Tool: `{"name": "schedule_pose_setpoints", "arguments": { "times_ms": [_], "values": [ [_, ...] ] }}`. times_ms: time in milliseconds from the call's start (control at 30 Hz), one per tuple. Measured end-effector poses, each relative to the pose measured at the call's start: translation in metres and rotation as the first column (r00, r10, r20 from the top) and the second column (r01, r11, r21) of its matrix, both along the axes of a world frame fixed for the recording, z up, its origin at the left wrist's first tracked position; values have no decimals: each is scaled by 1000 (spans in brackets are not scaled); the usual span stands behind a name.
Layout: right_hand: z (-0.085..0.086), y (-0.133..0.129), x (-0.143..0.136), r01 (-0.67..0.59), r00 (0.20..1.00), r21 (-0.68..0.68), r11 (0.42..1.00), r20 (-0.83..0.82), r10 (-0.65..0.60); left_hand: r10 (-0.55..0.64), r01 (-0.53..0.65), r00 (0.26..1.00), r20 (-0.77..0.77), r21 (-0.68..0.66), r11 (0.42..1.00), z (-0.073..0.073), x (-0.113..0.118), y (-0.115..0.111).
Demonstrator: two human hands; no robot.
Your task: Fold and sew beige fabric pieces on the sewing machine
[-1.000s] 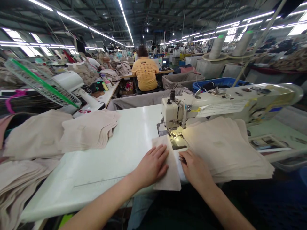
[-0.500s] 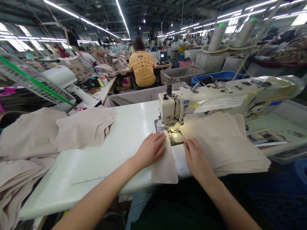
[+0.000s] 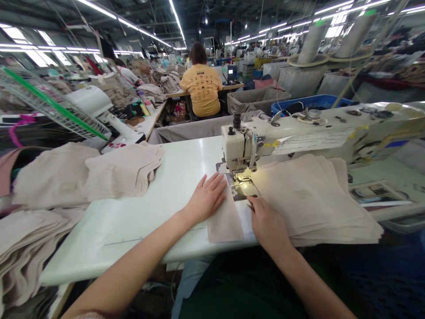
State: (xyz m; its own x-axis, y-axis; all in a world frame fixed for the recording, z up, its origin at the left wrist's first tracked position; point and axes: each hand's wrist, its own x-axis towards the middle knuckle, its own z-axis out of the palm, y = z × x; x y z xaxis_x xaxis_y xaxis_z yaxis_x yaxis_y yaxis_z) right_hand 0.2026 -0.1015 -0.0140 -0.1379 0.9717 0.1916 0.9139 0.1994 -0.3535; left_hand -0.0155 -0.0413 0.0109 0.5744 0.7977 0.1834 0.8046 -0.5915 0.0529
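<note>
My left hand (image 3: 209,197) lies flat with outstretched fingers on a folded beige fabric piece (image 3: 226,226), just left of the needle plate (image 3: 244,191). The upper end of this piece reaches beside the presser foot of the white sewing machine (image 3: 234,148). My right hand (image 3: 268,221) is closed in a pinch at the near edge of the plate. A small thin tool (image 3: 249,205) pokes out from its fingers; most of it is hidden, so its exact kind does not show. A lamp lights the plate.
A stack of beige fabric panels (image 3: 312,204) lies right of the machine. More stacked panels (image 3: 122,170) are at the left of the white table (image 3: 179,177). A white fan (image 3: 89,102) stands behind them. A person in a yellow shirt (image 3: 202,91) sits ahead.
My left hand and the fabric piece have shifted slightly away from me, toward the machine. My right hand has drawn back a little from the plate. The camera view has turned slightly.
</note>
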Motion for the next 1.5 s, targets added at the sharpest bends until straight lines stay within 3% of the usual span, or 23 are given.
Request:
{"name": "schedule_pose_setpoints", "arguments": {
  "times_ms": [100, 233, 433, 600, 800, 1067, 1500],
  "values": [
    [3, 1, -1, -2, 999, -27, 1000, 50, 4, 6, -7, 998, 70, 11, 1000, 12, 3, -20],
    [4, 1, -1, -14, 998, -46, 999, 66, 17, 0, 8, 998, 69, -109, 994, 25, 11, -59],
    [-11, 1, 0, -21, 998, -2, 1000, 62, 21, 67, -68, 998, -12, -214, 974, 19, 13, -94],
    [-22, 5, 5, -75, 996, 36, 997, 56, 72, 103, -109, 994, -38, -243, 964, 16, 12, -95],
    [-17, 3, 3, -53, 993, 63, 997, 105, 46, 63, -73, 996, -59, -205, 976, 7, 6, -92],
    [-15, 2, -1, -67, 987, 96, 993, 149, 52, 16, -10, 993, 115, -51, 999, -1, -9, -77],
    [-9, -1, -1, -67, 992, 102, 992, 111, 56, 45, -45, 976, 215, -5, 999, -2, -4, -77]
  ]
}}
